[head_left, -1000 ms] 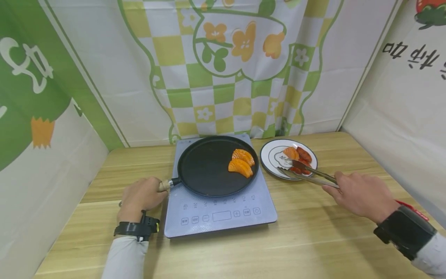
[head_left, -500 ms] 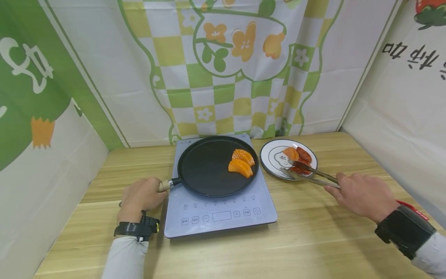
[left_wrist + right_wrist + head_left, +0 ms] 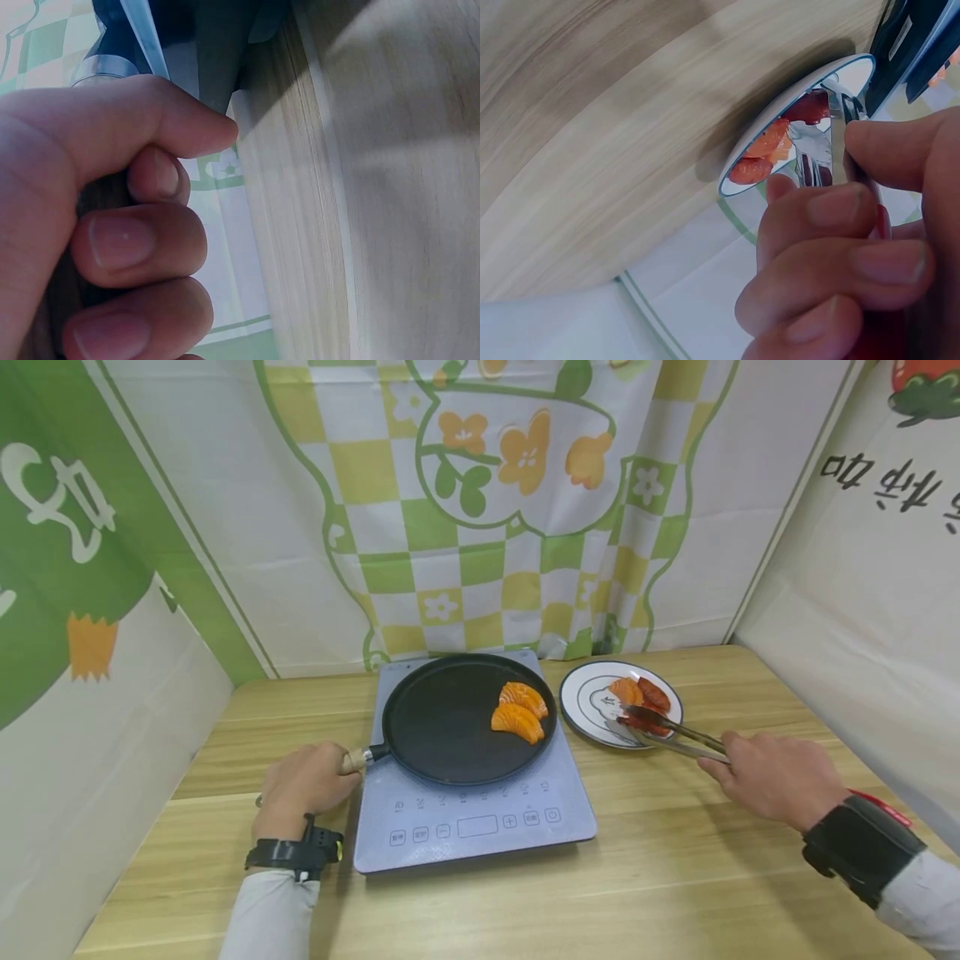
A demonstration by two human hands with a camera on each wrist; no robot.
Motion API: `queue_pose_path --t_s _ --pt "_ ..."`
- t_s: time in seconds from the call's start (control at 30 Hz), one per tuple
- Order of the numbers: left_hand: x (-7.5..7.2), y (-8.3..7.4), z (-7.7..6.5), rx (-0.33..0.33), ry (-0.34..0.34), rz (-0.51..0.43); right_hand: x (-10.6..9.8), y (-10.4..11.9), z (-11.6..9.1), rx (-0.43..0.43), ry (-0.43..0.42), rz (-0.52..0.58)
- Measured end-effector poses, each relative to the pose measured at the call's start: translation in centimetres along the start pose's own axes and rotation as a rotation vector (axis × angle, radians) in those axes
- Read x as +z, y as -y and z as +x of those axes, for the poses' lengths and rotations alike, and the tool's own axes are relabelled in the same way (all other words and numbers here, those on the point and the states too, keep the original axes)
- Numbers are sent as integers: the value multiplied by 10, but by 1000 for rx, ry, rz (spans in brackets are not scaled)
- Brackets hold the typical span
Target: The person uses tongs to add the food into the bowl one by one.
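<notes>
My left hand [image 3: 309, 783] grips the handle [image 3: 353, 761] of a flat black frying pan [image 3: 446, 727]. In the left wrist view its fingers [image 3: 139, 232] curl round that handle. Two orange salmon slices [image 3: 517, 722] lie side by side at the pan's right. My right hand [image 3: 780, 777] holds metal tongs [image 3: 693, 737], tips low over a white, blue-rimmed plate [image 3: 581, 693]. A dark red piece of food [image 3: 810, 107] lies between or right at the tong tips. Another red piece [image 3: 655, 695] and a salmon slice [image 3: 626, 690] sit beside it on the plate.
Under the pan is a grey induction cooker [image 3: 480, 852] with its button panel facing me. Everything stands on a wooden table [image 3: 645, 893]. A patterned curtain [image 3: 480, 560] hangs behind, and printed cloth walls [image 3: 862, 585] close off both sides.
The tong tips have drawn closer together around the red piece on the plate. The left hand, the pan and its salmon slices stay where they were.
</notes>
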State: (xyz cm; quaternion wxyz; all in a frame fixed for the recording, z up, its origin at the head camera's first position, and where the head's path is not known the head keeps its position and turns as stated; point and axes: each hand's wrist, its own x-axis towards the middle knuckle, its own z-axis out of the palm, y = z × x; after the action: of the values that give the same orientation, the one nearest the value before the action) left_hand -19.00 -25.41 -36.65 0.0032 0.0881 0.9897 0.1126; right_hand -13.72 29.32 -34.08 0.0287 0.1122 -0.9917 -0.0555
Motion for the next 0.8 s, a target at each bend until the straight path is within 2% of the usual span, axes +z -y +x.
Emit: queue_pose_path --t_s 0.3,0.8 --pt "0 0 0 -3 -2 -10 3 1 3 -8 20 -3" --pt "0 -1 -1 -6 -2 -10 11 2 4 -70 -118 -21"
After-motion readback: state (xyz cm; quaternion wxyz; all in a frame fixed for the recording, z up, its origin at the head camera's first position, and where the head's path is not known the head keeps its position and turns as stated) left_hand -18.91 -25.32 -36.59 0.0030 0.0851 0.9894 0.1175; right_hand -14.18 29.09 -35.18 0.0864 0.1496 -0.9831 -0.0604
